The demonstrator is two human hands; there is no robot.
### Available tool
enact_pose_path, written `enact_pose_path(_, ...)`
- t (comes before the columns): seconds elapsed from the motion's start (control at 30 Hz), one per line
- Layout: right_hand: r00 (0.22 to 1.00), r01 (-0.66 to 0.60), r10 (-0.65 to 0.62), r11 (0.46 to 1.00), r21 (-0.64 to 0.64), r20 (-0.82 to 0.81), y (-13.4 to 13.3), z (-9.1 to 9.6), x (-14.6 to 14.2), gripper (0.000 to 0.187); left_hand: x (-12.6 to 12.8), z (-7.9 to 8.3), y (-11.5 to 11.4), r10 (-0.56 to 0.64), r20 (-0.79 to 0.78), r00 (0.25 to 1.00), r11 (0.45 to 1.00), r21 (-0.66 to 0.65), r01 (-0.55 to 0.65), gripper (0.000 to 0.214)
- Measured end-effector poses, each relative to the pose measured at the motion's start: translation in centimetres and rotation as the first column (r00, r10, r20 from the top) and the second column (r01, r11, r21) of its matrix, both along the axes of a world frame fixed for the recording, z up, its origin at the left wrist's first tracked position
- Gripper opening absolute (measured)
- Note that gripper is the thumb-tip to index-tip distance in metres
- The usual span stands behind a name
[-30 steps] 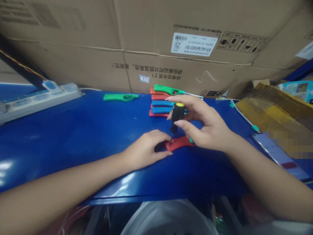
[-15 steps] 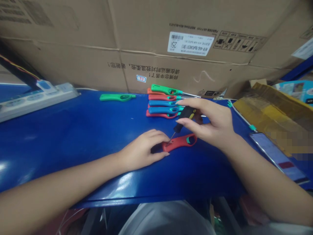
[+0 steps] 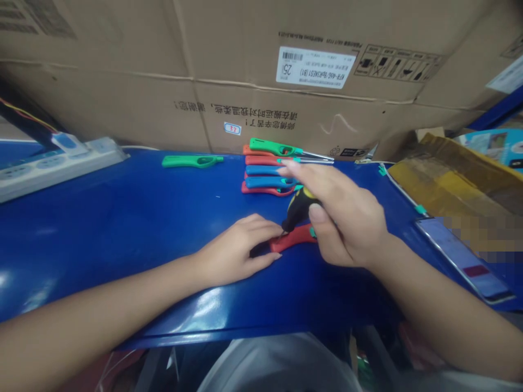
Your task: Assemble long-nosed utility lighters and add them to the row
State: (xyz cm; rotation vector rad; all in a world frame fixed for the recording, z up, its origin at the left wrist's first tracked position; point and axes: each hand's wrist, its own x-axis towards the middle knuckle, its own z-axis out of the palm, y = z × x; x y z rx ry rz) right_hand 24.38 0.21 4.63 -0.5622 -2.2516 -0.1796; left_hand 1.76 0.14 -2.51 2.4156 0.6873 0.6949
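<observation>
A red lighter body (image 3: 291, 239) lies on the blue table (image 3: 122, 228) in the middle. My left hand (image 3: 237, 247) rests on its left end, fingers curled down on it and pinning it flat. My right hand (image 3: 343, 218) is closed round a small screwdriver (image 3: 298, 208) with a black handle and yellow cap. The tool is tilted, its tip down at the lighter's left part, next to my left fingertips. My right hand covers the lighter's right end.
A stack of red, blue and green lighter bodies (image 3: 269, 169) lies behind my hands. A lone green one (image 3: 192, 160) lies to the left. A white power strip (image 3: 57, 160) is at far left, cardboard boxes (image 3: 245, 71) behind, a phone (image 3: 461, 256) at right.
My right hand lifted the screwdriver off and tilted it to the right, then brought it back down over the red lighter. My left hand stayed put.
</observation>
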Motion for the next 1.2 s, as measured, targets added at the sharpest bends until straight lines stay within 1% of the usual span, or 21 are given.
enact_pose_path(0.03, 1.0, -0.012, 0.012, 0.999, -0.042, 0.002, 0.0, 0.0, 0.0, 0.048, 0.0, 0.0, 0.0, -0.009, -0.005, 1.0, 1.0, 0.007, 0.009, 0.028)
enact_pose_path(0.1, 1.0, -0.022, 0.02, 0.998, -0.065, -0.017, 0.1, -0.1, 0.1, 0.042, -0.1, 0.0, 0.0, -0.025, -0.007, 1.0, 0.999, 0.02, 0.025, 0.026)
enact_pose_path(0.2, 0.997, 0.079, -0.077, 0.992, 0.093, -0.03, 0.3, -0.2, 0.4, 0.025, -0.1, -0.1, 0.1, -0.041, 0.002, 0.999, 0.999, 0.026, 0.04, 0.029)
enact_pose_path(0.27, 0.991, 0.132, -0.125, 0.98, 0.147, -0.055, 0.5, -0.2, 0.5, 0.023, -0.2, -0.2, 0.2, -0.047, 0.004, 0.999, 0.999, 0.021, 0.047, 0.036)
enact_pose_path(0.33, 0.994, 0.083, -0.079, 0.996, 0.044, -0.078, 0.6, -0.1, 0.6, 0.03, -0.2, -0.2, 0.2, -0.046, 0.006, 0.999, 0.999, 0.018, 0.046, 0.04)
enact_pose_path(0.4, 0.996, -0.003, -0.01, 0.99, -0.144, -0.089, 0.7, 0.0, 0.5, 0.04, -0.2, -0.3, 0.2, -0.033, 0.006, 0.999, 0.999, 0.013, 0.033, 0.041)
enact_pose_path(0.43, 0.996, -0.026, 0.007, 0.978, -0.207, -0.092, 0.8, 0.0, 0.5, 0.04, -0.2, -0.3, 0.2, -0.027, 0.003, 1.0, 1.0, 0.012, 0.027, 0.041)
enact_pose_path(0.47, 0.995, -0.019, -0.002, 0.976, -0.219, -0.098, 0.8, 0.1, 0.5, 0.037, -0.2, -0.3, 0.2, -0.021, -0.001, 1.0, 1.0, 0.012, 0.021, 0.041)
enact_pose_path(0.53, 0.988, 0.082, -0.094, 0.991, -0.102, -0.121, 1.0, 0.0, 0.5, 0.028, -0.1, -0.4, 0.2, -0.014, -0.007, 1.0, 1.0, 0.015, 0.014, 0.04)
enact_pose_path(0.6, 0.976, 0.183, -0.173, 0.981, 0.069, -0.131, 1.1, -0.1, 0.6, 0.028, -0.1, -0.4, 0.2, -0.008, -0.006, 1.0, 1.0, 0.016, 0.008, 0.04)
enact_pose_path(0.63, 0.974, 0.198, -0.184, 0.975, 0.102, -0.13, 1.2, -0.2, 0.7, 0.029, -0.1, -0.4, 0.2, -0.004, -0.004, 1.0, 1.0, 0.011, 0.004, 0.04)
enact_pose_path(0.67, 0.977, 0.184, -0.173, 0.98, 0.081, -0.121, 1.2, -0.3, 0.7, 0.031, -0.1, -0.4, 0.2, -0.002, -0.002, 1.0, 1.0, 0.004, 0.002, 0.039)
enact_pose_path(0.77, 0.992, 0.062, -0.077, 0.988, -0.14, -0.099, 1.1, -0.3, 0.6, 0.04, -0.1, -0.4, 0.2, -0.008, 0.007, 1.0, 1.0, -0.006, 0.008, 0.036)
enact_pose_path(0.8, 0.993, 0.037, -0.057, 0.982, -0.184, -0.104, 1.1, -0.3, 0.6, 0.039, -0.1, -0.4, 0.2, -0.01, 0.01, 1.0, 1.0, -0.005, 0.01, 0.036)
enact_pose_path(0.83, 0.993, 0.037, -0.057, 0.983, -0.181, -0.105, 1.0, -0.2, 0.7, 0.035, -0.1, -0.4, 0.2, -0.009, 0.012, 1.0, 1.0, -0.003, 0.009, 0.037)
enact_pose_path(0.9, 0.99, 0.11, -0.113, 0.993, -0.04, -0.087, 0.9, -0.1, 0.8, 0.025, -0.1, -0.5, 0.2, -0.002, 0.012, 1.0, 1.0, 0.002, 0.002, 0.039)
enact_pose_path(0.97, 0.982, 0.186, -0.18, 0.972, 0.144, -0.055, 0.9, -0.1, 1.0, 0.02, -0.2, -0.5, 0.2, 0.005, 0.013, 1.0, 1.0, 0.001, -0.005, 0.04)
enact_pose_path(1.03, 0.983, 0.185, -0.181, 0.964, 0.19, -0.041, 0.9, -0.1, 1.0, 0.021, -0.1, -0.5, 0.2, 0.005, 0.019, 1.0, 1.0, -0.004, -0.005, 0.039)
enact_pose_path(1.07, 0.989, 0.145, -0.141, 0.978, 0.15, -0.039, 1.0, -0.2, 0.9, 0.026, -0.1, -0.4, 0.2, 0.001, 0.02, 1.0, 1.0, -0.009, -0.001, 0.038)
enact_pose_path(1.13, 0.998, 0.035, -0.035, 0.999, -0.009, -0.047, 1.1, -0.4, 0.6, 0.037, -0.1, -0.2, 0.2, -0.006, 0.017, 1.0, 1.0, -0.017, 0.006, 0.036)
enact_pose_path(1.2, 0.996, -0.043, 0.03, 0.986, -0.163, -0.079, 1.2, -0.6, 0.4, 0.038, 0.0, -0.1, 0.2, -0.009, 0.013, 1.0, 1.0, -0.015, 0.009, 0.035)
